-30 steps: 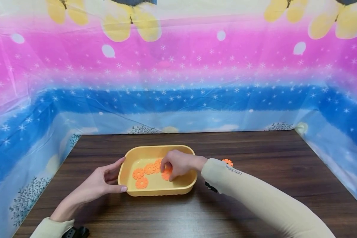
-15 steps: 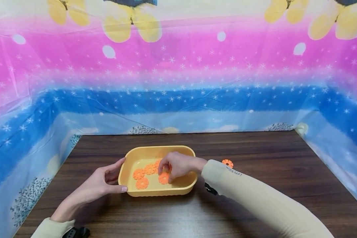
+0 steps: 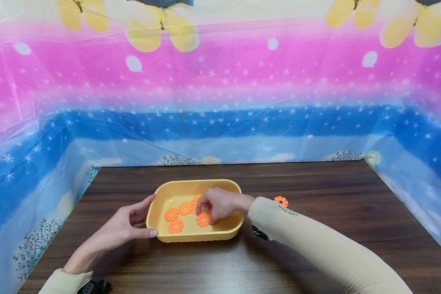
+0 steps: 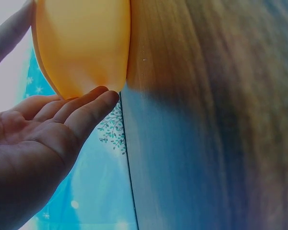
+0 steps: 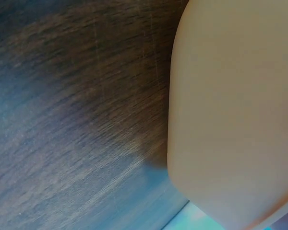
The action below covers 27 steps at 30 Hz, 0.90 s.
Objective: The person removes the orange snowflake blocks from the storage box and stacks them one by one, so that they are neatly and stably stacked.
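Compared with a second ago, the orange flower disc [image 3: 203, 220] at the fingertips of your right hand [image 3: 222, 203] has shifted slightly left and toward the near wall of the yellow container [image 3: 200, 237] — more of its face, central hole included, is now exposed. Your curled fingers have also moved slightly left. Contact between your fingertips and the disc could not be confirmed.
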### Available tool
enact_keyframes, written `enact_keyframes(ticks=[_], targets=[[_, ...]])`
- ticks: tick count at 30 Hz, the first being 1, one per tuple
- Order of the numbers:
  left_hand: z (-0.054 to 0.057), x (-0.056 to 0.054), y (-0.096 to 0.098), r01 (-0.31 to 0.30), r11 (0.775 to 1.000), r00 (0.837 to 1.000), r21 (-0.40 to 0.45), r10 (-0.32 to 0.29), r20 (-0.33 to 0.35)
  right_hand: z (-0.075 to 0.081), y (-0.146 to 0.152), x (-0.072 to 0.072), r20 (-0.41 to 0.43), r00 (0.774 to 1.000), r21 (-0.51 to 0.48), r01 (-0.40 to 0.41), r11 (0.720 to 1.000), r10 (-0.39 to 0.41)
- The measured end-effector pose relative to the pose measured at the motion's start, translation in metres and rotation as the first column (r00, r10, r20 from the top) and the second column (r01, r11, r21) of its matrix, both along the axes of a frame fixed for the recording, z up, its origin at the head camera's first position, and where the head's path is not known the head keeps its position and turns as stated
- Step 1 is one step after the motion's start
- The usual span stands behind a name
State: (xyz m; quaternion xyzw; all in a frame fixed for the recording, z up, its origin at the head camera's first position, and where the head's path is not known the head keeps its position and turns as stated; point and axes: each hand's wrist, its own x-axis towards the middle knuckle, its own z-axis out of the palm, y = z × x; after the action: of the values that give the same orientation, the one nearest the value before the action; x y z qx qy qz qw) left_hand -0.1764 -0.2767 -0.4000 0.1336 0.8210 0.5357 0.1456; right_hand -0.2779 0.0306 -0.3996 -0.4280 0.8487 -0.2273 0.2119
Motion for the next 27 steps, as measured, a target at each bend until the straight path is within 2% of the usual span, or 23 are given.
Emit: enact_keyframes(ticks=[10, 18, 27], targets=[[0.0, -0.0004, -0.0002, 0.001, 1.0, 1.0, 0.001, -0.001, -0.003, -0.0014, -0.0002, 0.0008, 0.0, 1.0, -0.011, 0.026, 1.0, -0.026], [-0.0008, -0.0001, -0.001, 0.009, 1.0, 1.0, 0.01, -0.009, -0.007, -0.0022, -0.0009, 0.0012, 0.005, 1.0, -0.038, 0.005, 0.999, -0.005], [-0.0011, 0.0002, -0.0011, 0.019, 1.0, 1.0, 0.022, -0.019, -0.012, -0.0014, -0.0003, 0.0027, 0.004, 1.0, -0.019, -0.027, 0.999, 0.027]])
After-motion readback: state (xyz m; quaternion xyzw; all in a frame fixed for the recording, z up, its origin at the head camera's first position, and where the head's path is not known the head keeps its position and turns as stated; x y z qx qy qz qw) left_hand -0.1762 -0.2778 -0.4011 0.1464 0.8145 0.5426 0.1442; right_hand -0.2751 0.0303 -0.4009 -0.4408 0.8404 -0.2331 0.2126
